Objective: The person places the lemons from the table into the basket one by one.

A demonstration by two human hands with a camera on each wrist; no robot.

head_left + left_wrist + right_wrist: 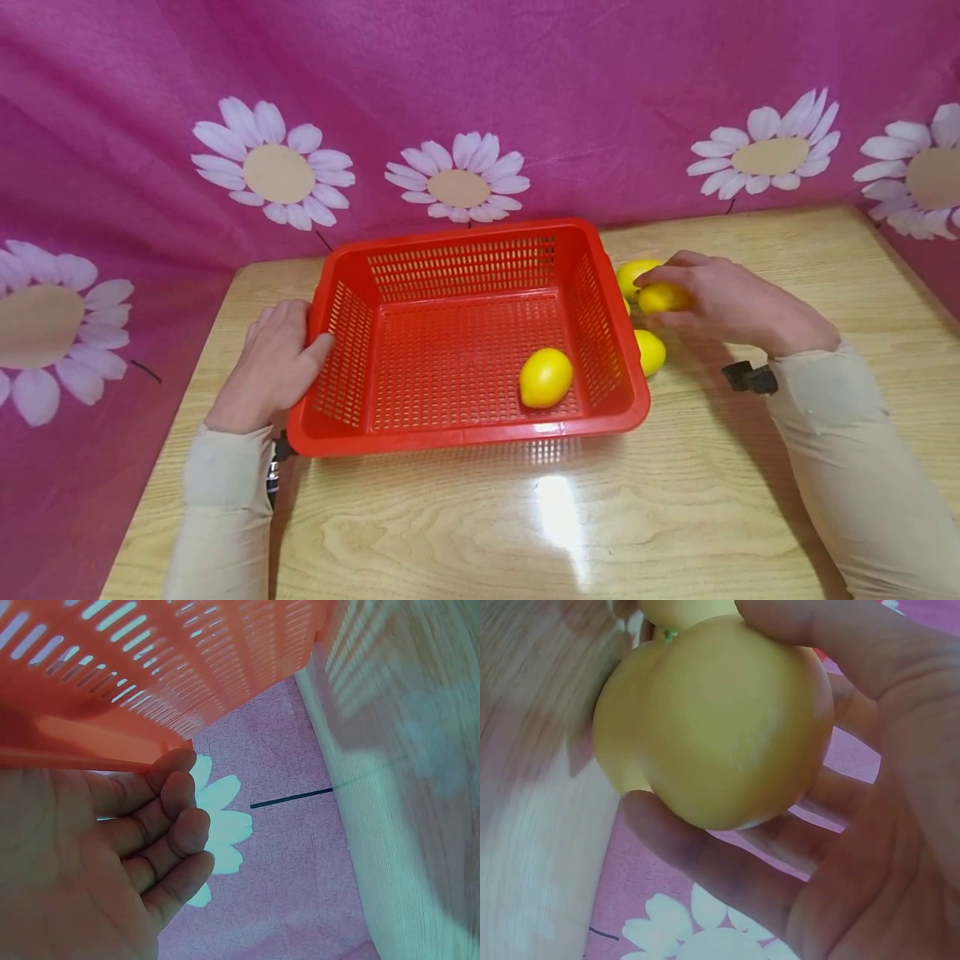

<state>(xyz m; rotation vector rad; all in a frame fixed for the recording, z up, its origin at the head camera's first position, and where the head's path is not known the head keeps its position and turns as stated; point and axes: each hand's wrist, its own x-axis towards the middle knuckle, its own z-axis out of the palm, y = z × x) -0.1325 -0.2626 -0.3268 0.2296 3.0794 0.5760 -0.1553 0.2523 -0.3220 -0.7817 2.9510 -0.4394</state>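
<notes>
A red plastic basket (450, 435) with slotted walls stands in the middle of the head view. My left hand (273, 362) holds its left rim, thumb over the edge and the other fingers outside; the left wrist view shows those fingers (180, 832) bent at the rim. One yellow lemon (546, 378) lies inside, toward the basket's front right. Beyond the right wall, my right hand (723, 300) grips another lemon (735, 727) between thumb and fingers. Right behind it is a further lemon (636, 273), and one more lemon (651, 353) lies nearer me by the wall.
The wooden table (450, 525) bears the basket and lemons. Behind and to the left hangs a magenta cloth (585, 108) printed with white flowers. A sliver of yellow shows at the basket's right wall, mostly hidden by it.
</notes>
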